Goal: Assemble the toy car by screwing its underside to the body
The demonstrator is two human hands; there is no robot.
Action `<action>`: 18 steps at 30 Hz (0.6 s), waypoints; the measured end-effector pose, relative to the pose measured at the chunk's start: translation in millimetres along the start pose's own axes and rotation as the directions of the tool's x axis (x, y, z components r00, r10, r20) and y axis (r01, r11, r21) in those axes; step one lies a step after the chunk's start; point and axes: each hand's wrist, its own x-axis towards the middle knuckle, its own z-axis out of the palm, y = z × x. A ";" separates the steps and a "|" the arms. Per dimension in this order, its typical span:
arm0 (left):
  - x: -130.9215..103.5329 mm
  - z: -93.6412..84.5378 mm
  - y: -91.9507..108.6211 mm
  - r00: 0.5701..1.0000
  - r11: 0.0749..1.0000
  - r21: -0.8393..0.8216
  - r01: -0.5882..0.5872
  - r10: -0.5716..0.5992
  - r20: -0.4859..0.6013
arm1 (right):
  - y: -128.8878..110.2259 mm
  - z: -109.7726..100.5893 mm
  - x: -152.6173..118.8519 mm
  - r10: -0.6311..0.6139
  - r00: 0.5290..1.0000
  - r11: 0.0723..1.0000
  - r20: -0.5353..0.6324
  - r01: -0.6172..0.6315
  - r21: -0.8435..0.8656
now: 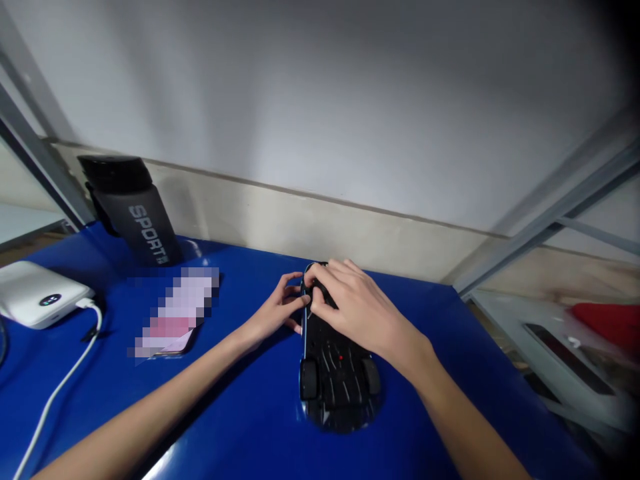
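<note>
A toy car (pixel 336 373) lies upside down on the blue table (pixel 240 413), its black underside and two near wheels showing. My left hand (pixel 283 305) is at the car's left side near its far end, fingers curved against the edge. Over the far end of the underside rests my right hand (pixel 350 300), with thumb and index finger bent close together. Whether something small sits between those fingertips is hidden. The far wheels are covered by my hands.
At the back left stands a dark bottle (pixel 145 220). Before it lies a phone (pixel 180 313) with a blurred screen. A white power bank (pixel 43 293) with a white cable (pixel 65 383) is at the far left. Metal bars flank the table.
</note>
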 end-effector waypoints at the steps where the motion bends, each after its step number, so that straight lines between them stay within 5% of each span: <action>1: 0.1 -0.3 -0.4 1.000 1.000 -0.002 0.000 0.000 0.004 | 0.0 0.2 0.0 -0.004 1.000 1.000 -0.006 0.004 0.005; 18: -1.4 0.2 2.9 1.000 1.000 0.018 0.020 -0.020 -0.005 | -1.7 0.0 -0.3 0.022 0.999 0.998 -0.025 -0.021 0.063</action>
